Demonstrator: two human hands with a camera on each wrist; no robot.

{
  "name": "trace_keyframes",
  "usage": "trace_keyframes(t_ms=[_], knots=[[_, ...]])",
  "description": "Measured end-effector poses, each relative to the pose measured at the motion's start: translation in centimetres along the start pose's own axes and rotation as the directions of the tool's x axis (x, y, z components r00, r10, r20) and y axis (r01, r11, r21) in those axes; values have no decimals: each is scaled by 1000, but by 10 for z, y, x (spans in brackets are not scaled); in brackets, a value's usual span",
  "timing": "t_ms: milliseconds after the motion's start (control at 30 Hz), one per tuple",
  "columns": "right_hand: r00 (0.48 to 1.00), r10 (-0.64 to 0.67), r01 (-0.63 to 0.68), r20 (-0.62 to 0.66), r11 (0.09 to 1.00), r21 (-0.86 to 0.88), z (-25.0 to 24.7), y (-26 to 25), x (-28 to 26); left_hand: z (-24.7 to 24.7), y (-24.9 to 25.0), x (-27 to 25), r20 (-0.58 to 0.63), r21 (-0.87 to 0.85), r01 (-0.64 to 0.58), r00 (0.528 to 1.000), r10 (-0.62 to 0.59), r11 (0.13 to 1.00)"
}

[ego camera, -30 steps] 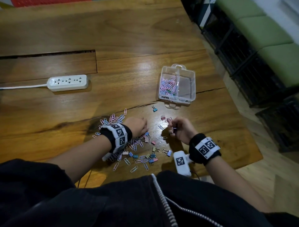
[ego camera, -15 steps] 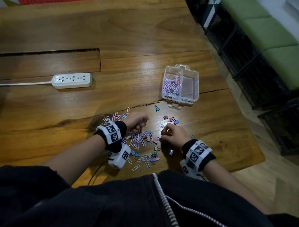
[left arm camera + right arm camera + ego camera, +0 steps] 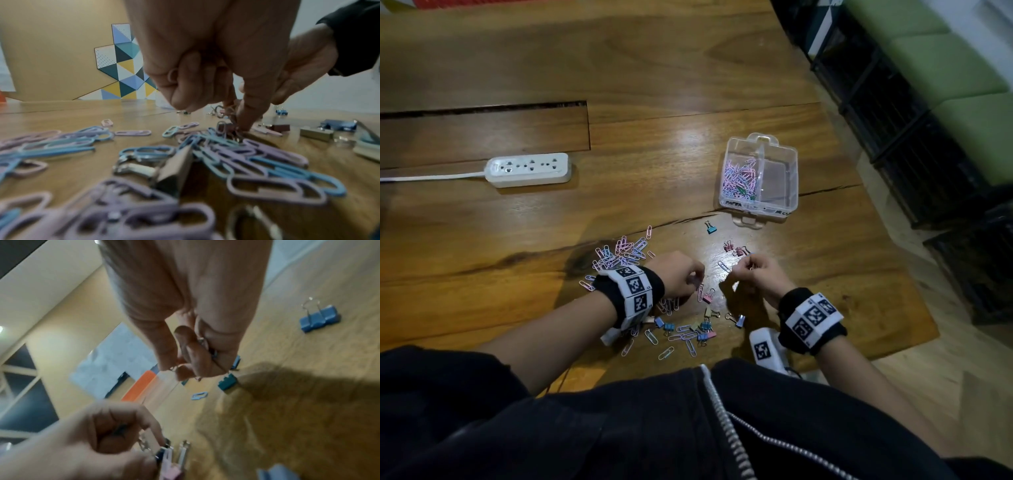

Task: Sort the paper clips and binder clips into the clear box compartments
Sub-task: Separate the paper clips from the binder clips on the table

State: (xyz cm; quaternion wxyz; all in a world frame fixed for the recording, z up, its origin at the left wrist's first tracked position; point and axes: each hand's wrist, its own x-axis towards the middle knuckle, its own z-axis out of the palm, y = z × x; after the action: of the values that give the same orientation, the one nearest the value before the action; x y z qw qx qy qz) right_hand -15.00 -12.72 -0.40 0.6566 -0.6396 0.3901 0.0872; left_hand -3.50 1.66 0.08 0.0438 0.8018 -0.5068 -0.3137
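Pastel paper clips [image 3: 625, 251] and small binder clips [image 3: 702, 330] lie scattered on the wooden table [image 3: 654, 68]. My left hand [image 3: 697, 275] hovers over the pile with several paper clips bunched in its curled fingers [image 3: 174, 91], its fingertips down at a pink binder clip [image 3: 707, 298]. My right hand [image 3: 739, 272] is curled beside it, and metal clip handles [image 3: 202, 340] show inside its fingers. The clear box [image 3: 792, 161] stands beyond, with paper clips in its left compartment and nothing visible in the right one.
A white power strip [image 3: 529, 169] lies at the left with its cord running off. Pink binder clips [image 3: 732, 248] and a blue binder clip [image 3: 710, 228] sit between my hands and the box. The table's right edge drops to the floor beside dark crates [image 3: 893, 120].
My right hand dipped toward the near clips and came back up. My left hand's fingers shifted right, down to the pink binder clip. The box has not moved.
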Motion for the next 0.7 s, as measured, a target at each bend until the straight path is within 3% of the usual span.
trace_keyframes(t_ms=[100,200,333,433,533,600,700], knots=[[998,29,-44,62,963,267,-6,-5,-4,-1,2,4,-26,-178,55,998,-61,982],[993,55,-84,107,954,288,-6,-3,-4,-6,3,11,-133,-408,109,975,-177,906],[990,124,-133,69,981,143,0,0,-6,-13,2,11,-108,-407,130,976,-190,904],[993,114,-111,31,990,-87,9,1,-12,-9,-3,6,-10,-231,133,990,-139,964],[997,72,-58,38,959,-277,24,4,-16,-4,-6,7,-5,-45,126,992,-126,991],[999,29,-15,27,914,-405,32,7,-14,-3,-4,8,-39,-34,128,991,-129,991],[999,-50,35,-6,773,-634,33,8,-8,-3,-4,12,-105,-111,167,978,-179,980]])
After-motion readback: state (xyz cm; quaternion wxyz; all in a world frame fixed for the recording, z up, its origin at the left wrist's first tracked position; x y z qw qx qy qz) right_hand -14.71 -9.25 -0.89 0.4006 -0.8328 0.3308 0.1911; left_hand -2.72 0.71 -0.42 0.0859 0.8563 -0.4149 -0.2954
